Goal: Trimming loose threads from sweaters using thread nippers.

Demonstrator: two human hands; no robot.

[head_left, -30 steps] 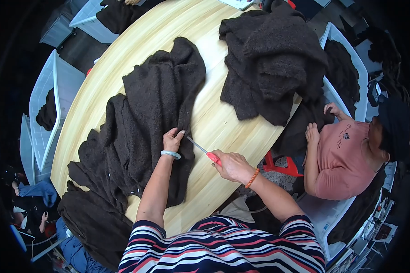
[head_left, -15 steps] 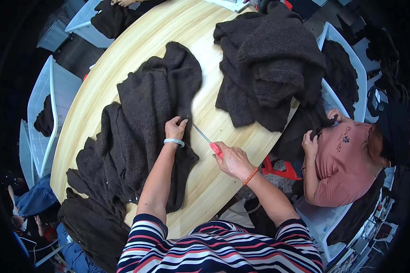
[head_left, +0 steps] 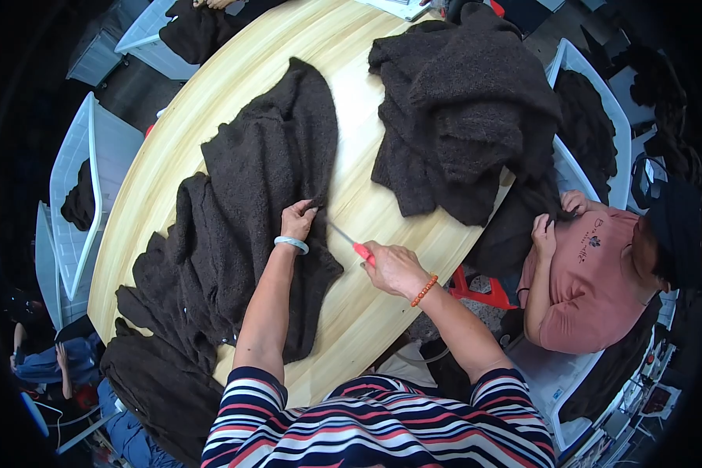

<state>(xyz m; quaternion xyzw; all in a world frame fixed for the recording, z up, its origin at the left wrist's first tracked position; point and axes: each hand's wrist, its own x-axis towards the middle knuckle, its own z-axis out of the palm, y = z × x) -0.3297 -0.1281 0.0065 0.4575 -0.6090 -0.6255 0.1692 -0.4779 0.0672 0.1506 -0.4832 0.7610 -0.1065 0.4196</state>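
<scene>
A dark brown knitted garment point(head_left: 249, 168) lies bunched in folds on the left part of the table. My left hand point(head_left: 296, 219) pinches the right edge of this garment between thumb and fingers. To its right, my right hand point(head_left: 398, 271) is closed around red-handled scissors point(head_left: 363, 252). Their slim metal blade slants up and left, its tip close to the pinched edge. Whether the tip touches the fabric, I cannot tell. The fingers of my right hand hide most of the handle.
A pale wooden table point(head_left: 351, 175) with a curved edge carries a large dark brown fabric pile point(head_left: 468, 101) at right. Beside it sits a person in a pink shirt point(head_left: 593, 273), handling dark fabric. White bins point(head_left: 93, 179) stand along the left; a red stool point(head_left: 480, 290) is below the right edge.
The garment's far end has shifted and now rises to a narrower peak. My left hand has moved slightly left with the pinched edge, and the scissors slightly left too.
</scene>
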